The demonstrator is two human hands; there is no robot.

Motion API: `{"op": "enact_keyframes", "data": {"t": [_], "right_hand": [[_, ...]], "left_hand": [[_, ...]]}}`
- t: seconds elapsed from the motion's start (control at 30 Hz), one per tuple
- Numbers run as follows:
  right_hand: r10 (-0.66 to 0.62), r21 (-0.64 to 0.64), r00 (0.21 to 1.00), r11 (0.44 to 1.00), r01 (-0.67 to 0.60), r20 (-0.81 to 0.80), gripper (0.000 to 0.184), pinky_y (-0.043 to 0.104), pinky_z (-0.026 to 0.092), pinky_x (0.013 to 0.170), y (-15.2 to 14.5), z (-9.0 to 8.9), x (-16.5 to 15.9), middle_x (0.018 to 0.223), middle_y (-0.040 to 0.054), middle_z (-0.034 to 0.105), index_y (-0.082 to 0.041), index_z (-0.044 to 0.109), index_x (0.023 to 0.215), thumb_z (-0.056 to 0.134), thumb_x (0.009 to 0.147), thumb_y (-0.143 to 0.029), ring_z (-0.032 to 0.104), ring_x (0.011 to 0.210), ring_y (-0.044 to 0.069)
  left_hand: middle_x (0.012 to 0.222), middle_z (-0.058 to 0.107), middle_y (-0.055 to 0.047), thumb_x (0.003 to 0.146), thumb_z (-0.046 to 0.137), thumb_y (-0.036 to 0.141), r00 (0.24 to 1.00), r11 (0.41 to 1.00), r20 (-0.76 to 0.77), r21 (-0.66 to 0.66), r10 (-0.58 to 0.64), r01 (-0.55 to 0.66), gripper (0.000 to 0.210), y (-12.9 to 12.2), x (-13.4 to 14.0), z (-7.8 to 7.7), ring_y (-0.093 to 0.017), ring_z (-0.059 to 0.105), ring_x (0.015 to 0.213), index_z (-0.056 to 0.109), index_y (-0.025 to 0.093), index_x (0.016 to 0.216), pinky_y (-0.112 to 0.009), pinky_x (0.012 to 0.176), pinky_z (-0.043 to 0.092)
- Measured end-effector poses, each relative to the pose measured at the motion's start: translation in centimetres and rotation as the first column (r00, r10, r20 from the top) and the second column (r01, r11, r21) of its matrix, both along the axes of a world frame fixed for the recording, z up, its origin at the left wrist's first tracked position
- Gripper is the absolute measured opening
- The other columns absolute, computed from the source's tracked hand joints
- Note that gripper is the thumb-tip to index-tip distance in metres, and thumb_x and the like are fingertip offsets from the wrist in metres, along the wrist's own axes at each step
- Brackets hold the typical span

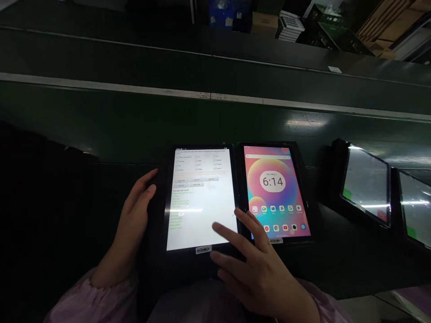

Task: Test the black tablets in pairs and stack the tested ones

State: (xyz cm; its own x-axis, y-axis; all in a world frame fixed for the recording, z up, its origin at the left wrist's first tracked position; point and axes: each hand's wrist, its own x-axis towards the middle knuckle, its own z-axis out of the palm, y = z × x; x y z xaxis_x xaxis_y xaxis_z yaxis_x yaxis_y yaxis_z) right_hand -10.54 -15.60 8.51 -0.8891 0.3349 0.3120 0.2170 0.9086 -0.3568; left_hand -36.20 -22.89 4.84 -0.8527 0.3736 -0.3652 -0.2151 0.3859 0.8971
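A tablet (202, 211) with a white screen of check boxes, grey buttons and green text lies in front of me. Spread over its lower right corner is my right hand (259, 269), fingers apart and holding nothing. Whether a fingertip touches the glass I cannot tell. To the left of this tablet my left hand (133, 220) rests on its side, thumb and forefinger apart, with nothing visible in it; its other fingers are hidden. A second tablet (272, 193) lies close on the right, its colourful home screen reading 6:14. Both have a barcode label at the lower edge.
Farther right, two more tablets (367, 184) with pale, reflective screens sit tilted in dark holders. A long metal strip (161, 91) crosses the dark green bench beyond the tablets. At the back are a blue bin (220, 13), a cardboard box (265, 20) and a white stack (290, 26).
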Motion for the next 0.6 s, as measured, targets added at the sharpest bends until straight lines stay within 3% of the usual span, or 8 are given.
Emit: {"op": "enact_keyframes", "data": {"t": [0.1, 0.23, 0.43, 0.6], "right_hand": [[-0.126, 0.049, 0.992, 0.991, 0.125, 0.012, 0.025, 0.066, 0.053, 0.119, 0.2, -0.4, -1.4, 0.158, 0.0065, 0.062, -0.025, 0.08, 0.118, 0.06, 0.104, -0.02, 0.029, 0.165, 0.038], [-0.201, 0.082, 0.977, 0.975, 0.206, -0.069, 0.028, 0.063, 0.058, 0.114, 0.8, -0.4, -2.2, 0.157, 0.0134, 0.06, -0.021, 0.077, 0.122, 0.057, 0.104, -0.015, 0.026, 0.166, 0.036], [-0.131, 0.02, 0.988, 0.991, 0.133, -0.084, 0.024, 0.059, 0.06, 0.114, -0.3, 0.1, -3.3, 0.147, 0.0105, 0.068, -0.024, 0.08, 0.112, 0.06, 0.102, -0.016, 0.035, 0.163, 0.036], [-0.021, -0.033, 0.999, 0.999, 0.02, -0.032, 0.021, 0.059, 0.056, 0.12, -1.4, 0.4, -4.8, 0.143, 0.0106, 0.072, -0.022, 0.081, 0.108, 0.064, 0.098, -0.015, 0.042, 0.16, 0.035]], "left_hand": [[0.125, 0.079, -0.004, 0.09, 0.067, 0.03, 0.998, 0.995, 0.028, 0.085, 0.053, -0.055, 0.027, -0.2, -1.0, -0.7, -0.031, 0.07, 0.128, 0.08, 0.029, 0.114, -0.046, 0.117, 0.053], [0.111, 0.08, -0.007, 0.087, 0.07, 0.032, 0.989, 0.98, 0.127, 0.177, 0.071, -0.093, 0.024, -0.4, -2.5, -1.6, -0.029, 0.075, 0.116, 0.076, 0.023, 0.108, -0.041, 0.104, 0.061], [0.11, 0.08, -0.007, 0.081, 0.072, 0.04, 0.998, 0.989, 0.058, 0.145, -0.036, 0.027, 0.028, -1.3, -3.3, -2.4, -0.03, 0.076, 0.111, 0.076, 0.026, 0.105, -0.039, 0.091, 0.064], [0.119, 0.08, -0.008, 0.079, 0.073, 0.047, 0.99, 0.983, 0.01, 0.125, -0.138, 0.136, 0.034, -2.0, -3.1, -2.8, -0.032, 0.073, 0.118, 0.077, 0.027, 0.106, -0.041, 0.097, 0.062]]}}
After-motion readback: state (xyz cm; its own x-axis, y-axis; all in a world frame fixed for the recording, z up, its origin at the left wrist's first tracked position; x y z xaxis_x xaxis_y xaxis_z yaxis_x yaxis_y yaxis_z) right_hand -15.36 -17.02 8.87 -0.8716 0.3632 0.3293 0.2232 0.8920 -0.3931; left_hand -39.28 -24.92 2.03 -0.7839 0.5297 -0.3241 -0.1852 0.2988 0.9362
